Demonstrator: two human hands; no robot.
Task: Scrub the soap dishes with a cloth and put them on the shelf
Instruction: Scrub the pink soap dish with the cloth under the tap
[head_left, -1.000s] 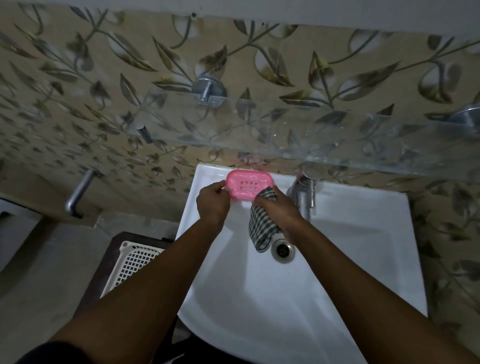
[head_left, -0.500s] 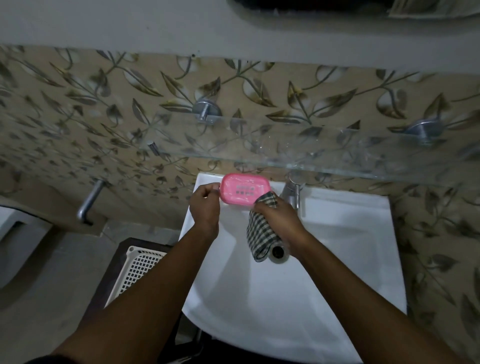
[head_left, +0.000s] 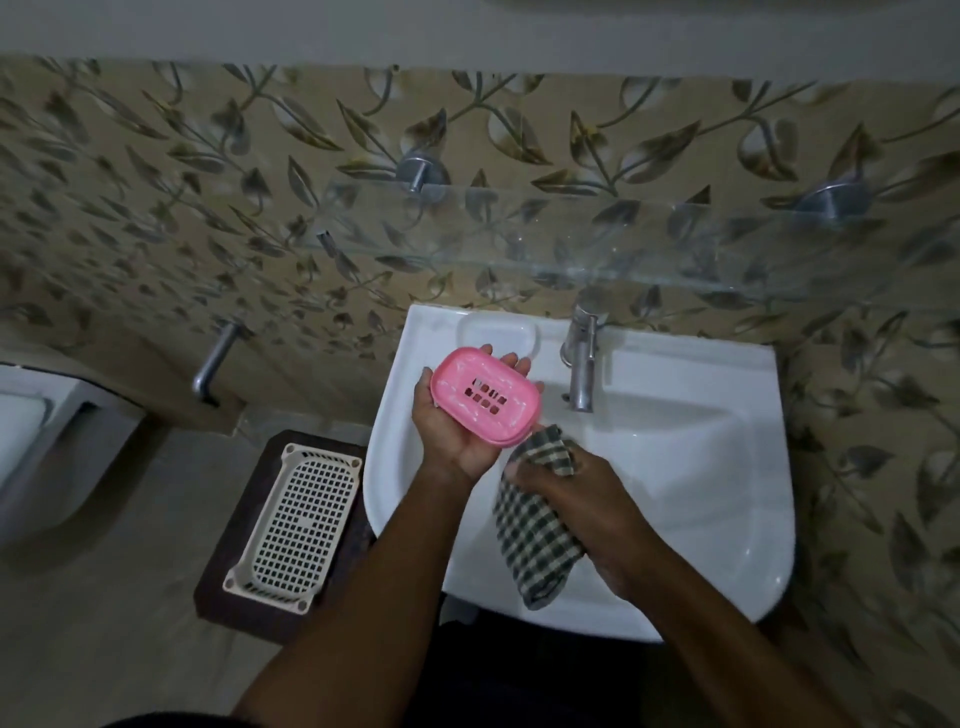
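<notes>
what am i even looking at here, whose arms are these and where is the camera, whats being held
No machine here: these are a person's two bare arms. The camera sits on the person's head, looking forward and down, so the arms reach in from the bottom edge. They stand over a white sink with a metal tap against a leaf-patterned wall. The left hand cradles a pink soap dish, palm up; the dish has small drain holes in the middle. The right hand grips a checked cloth that hangs down over the basin. Above the sink runs a glass shelf. To the left, lower down, stands a white plastic basket.
</notes>
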